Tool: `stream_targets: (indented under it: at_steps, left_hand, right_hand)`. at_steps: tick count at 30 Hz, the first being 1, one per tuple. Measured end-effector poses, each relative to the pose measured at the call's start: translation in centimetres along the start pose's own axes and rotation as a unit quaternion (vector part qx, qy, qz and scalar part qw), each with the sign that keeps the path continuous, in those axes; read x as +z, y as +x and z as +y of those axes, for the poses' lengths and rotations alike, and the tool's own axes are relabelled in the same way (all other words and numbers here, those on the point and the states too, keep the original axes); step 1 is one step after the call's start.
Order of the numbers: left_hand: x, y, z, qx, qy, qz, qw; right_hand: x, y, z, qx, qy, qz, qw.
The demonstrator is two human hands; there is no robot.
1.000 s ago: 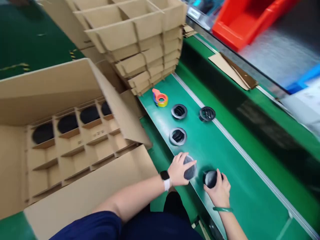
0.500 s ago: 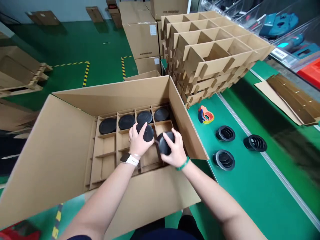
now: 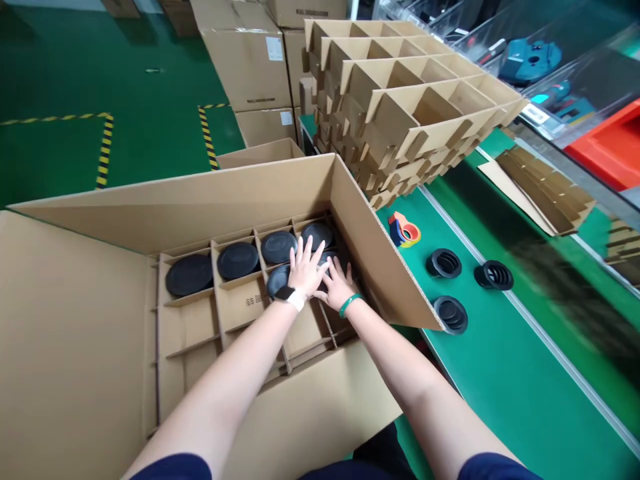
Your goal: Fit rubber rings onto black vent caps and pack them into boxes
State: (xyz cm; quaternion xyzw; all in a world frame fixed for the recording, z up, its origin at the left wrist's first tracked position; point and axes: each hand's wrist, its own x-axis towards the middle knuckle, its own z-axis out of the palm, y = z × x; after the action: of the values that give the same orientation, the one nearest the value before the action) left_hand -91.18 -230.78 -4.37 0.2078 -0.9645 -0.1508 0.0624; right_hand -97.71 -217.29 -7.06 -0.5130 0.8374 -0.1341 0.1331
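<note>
My left hand [image 3: 306, 272] lies with fingers spread over the second row of a divided cardboard box [image 3: 235, 180]. Beside it, my right hand [image 3: 340, 285] has its fingers stretched out. Both hands touch or hover just over a black round part [image 3: 327, 256] in the right-hand cell, mostly hidden under them. Left of my left hand, another black round part [image 3: 277, 281] sits in its cell, partly covered. Along the back row several black round parts [image 3: 238, 260] fill the cells of the cardboard divider [image 3: 193, 347].
On the green bench [image 3: 505, 373] to the right stand three black ribbed round parts [image 3: 444, 264] and an orange-blue tape dispenser [image 3: 404, 230]. Stacked cardboard dividers [image 3: 390, 107] rise behind the box. Folded cardboard [image 3: 540, 190] lies farther right, near a red bin [image 3: 607, 147].
The part in my right hand has gone down into the right-hand cell of the second row. My left hand has let go of its part and moved right. The view has shifted.
</note>
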Motion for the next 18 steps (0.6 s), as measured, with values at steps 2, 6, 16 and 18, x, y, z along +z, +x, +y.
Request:
stream_targets:
  at_steps: [2, 6, 16, 18]
  left_hand:
    - [0.5, 3.3, 0.7, 0.037, -0.013, -0.019, 0.999]
    - [2.9, 7.0, 0.3, 0.041, -0.025, -0.048, 0.998]
    - [0.5, 0.9, 4.3, -0.047, -0.062, 0.105, 0.991]
    - [0.1, -5.1, 7.3, -0.12, -0.077, 0.199, 0.969]
  right_hand:
    - [-0.6, 0.7, 0.0, -0.007, 0.006, 0.006, 1.0]
    - [-1.8, 0.7, 0.1, -0.032, 0.006, 0.026, 0.999]
    - [-8.7, -24.7, 9.2, 0.003, 0.217, 0.259, 0.941]
    - [-10.2, -28.4, 16.3, 0.15, 0.188, 0.35, 0.905]
